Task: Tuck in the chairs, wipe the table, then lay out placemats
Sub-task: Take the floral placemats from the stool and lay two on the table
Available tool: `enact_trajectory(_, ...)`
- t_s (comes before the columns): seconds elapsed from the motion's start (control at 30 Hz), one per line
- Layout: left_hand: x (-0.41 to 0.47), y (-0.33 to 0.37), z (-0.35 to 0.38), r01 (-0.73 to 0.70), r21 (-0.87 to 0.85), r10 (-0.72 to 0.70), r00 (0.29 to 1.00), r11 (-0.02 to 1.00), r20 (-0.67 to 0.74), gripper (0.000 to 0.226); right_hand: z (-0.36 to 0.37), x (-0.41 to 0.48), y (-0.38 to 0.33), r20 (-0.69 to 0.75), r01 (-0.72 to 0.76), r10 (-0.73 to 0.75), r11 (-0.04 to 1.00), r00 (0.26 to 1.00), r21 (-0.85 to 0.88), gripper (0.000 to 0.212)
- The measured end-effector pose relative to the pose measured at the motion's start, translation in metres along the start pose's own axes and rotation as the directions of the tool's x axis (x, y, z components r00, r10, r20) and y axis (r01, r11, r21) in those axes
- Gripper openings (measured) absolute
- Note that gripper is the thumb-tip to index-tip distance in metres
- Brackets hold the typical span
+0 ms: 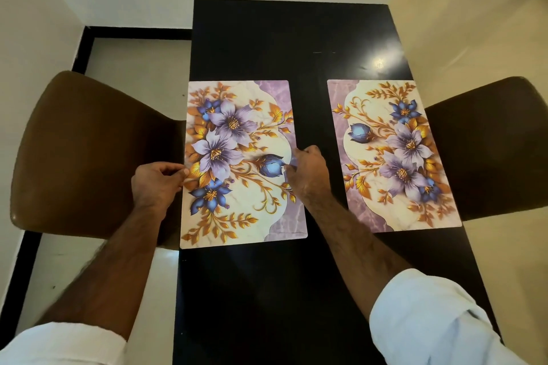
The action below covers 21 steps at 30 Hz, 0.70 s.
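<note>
Fingers of the left hand pinch the outer long edge of the left floral placemat, while the right hand curls its fingertips onto the inner edge opposite, so the mat lies flat between the two grips on the black table. That two-sided hold looks meant to square it against the brown chair just beyond the left fingers (already tucked in). The second placemat lies untouched, well apart from the right knuckles.
</note>
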<state>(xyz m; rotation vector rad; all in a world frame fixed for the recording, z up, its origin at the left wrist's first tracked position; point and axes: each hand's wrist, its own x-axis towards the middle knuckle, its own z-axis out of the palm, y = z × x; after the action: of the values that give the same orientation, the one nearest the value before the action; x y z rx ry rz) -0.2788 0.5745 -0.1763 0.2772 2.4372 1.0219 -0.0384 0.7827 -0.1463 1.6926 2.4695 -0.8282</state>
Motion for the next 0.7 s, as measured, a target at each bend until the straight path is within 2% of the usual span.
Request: enact_trajectory(0.7,0.001,-0.001,0.000,0.022,-0.047,-0.021,1.000,0.999,0.023,0.020,0.001,-0.003,0.010,-0.024,0.044,-0.043,0.998,0.999,0.052,0.057)
